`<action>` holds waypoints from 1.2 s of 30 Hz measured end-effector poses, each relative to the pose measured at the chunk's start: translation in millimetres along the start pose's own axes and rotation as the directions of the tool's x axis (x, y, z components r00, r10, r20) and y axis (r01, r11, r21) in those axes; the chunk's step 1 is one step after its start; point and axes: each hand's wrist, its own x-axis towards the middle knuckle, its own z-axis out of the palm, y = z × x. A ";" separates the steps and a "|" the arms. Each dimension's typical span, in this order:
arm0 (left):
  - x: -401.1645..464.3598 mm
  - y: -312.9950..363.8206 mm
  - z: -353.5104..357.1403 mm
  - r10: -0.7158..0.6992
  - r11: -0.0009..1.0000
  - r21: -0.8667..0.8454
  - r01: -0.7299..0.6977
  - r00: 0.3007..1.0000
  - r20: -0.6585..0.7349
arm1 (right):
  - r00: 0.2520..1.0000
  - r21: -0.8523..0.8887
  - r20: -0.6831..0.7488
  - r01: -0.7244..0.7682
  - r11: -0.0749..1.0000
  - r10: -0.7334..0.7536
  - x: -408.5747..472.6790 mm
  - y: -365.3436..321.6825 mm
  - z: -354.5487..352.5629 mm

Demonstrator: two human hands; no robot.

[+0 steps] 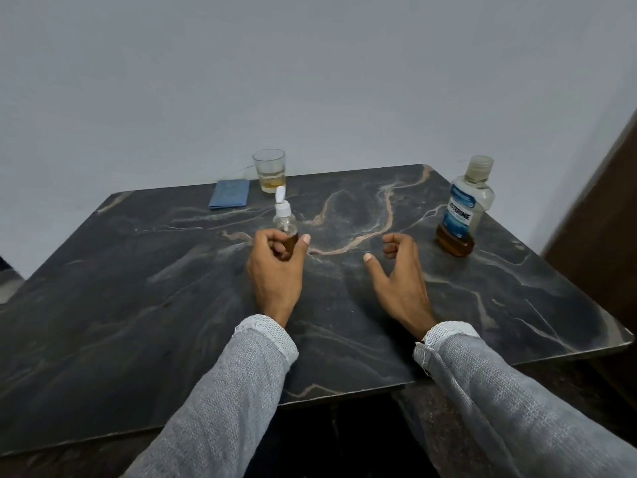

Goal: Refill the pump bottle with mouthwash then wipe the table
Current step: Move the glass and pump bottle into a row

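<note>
A small clear pump bottle (284,220) with a white pump head stands upright near the middle of the dark marble table (172,288); amber liquid shows in its lower part. My left hand (275,267) is wrapped around its base, thumb on the right side. My right hand (396,270) hovers over the table to the right with fingers curled apart and nothing in it. The mouthwash bottle (463,208), clear with a blue label and a capped top, stands at the right rear with amber liquid at its bottom. A folded blue cloth (230,193) lies at the back.
A glass (270,170) with a little yellowish liquid stands at the table's back edge beside the cloth. A pale wall rises behind the table. A brown door or panel (599,219) stands at the right. The table's near edge runs under my forearms.
</note>
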 end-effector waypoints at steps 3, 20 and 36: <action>11.4 -2.8 -1.3 -0.025 0.999 0.046 0.026 0.999 -0.032 | 0.999 0.039 0.035 0.012 0.999 -0.014 0.7 -6.4 16.7; 44.9 -33.1 -6.9 -0.034 0.978 -0.173 0.121 0.898 0.439 | 0.956 0.332 0.275 0.008 0.943 -0.105 36.9 -39.1 65.9; 41.4 -34.7 -10.8 -0.003 0.993 -0.097 0.062 0.856 0.516 | 0.921 0.188 0.186 0.308 0.933 -0.341 70.3 -59.7 71.8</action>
